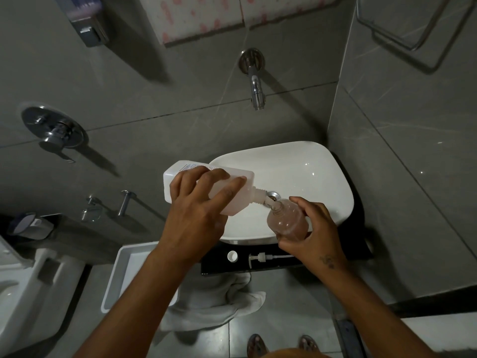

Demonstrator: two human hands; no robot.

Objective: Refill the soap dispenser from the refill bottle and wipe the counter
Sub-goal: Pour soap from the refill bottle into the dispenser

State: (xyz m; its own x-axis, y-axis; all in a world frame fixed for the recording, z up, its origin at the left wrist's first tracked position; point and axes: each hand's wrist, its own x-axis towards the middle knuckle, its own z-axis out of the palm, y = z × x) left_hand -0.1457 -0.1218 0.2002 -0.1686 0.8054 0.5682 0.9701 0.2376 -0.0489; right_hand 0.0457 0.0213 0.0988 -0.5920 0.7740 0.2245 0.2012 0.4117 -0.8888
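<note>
Grey-tiled bathroom wall behind a white basin [322,177]: the left hand [198,210] grips a tipped translucent refill bottle [180,177], its printed label too small to read, nozzle meeting the mouth of a clear soap dispenser [287,220] of pinkish liquid clasped in the right hand [315,236] over the basin. On the black counter [214,267] lie a white cap [232,256] and the pump head [260,257]; a grey cloth [214,301] hangs below.

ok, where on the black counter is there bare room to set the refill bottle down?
Little. The black counter shows a bare strip right of the sink. The front ledge is crowded: white cap, pump head, and the right hand holding the dispenser above it.
</note>
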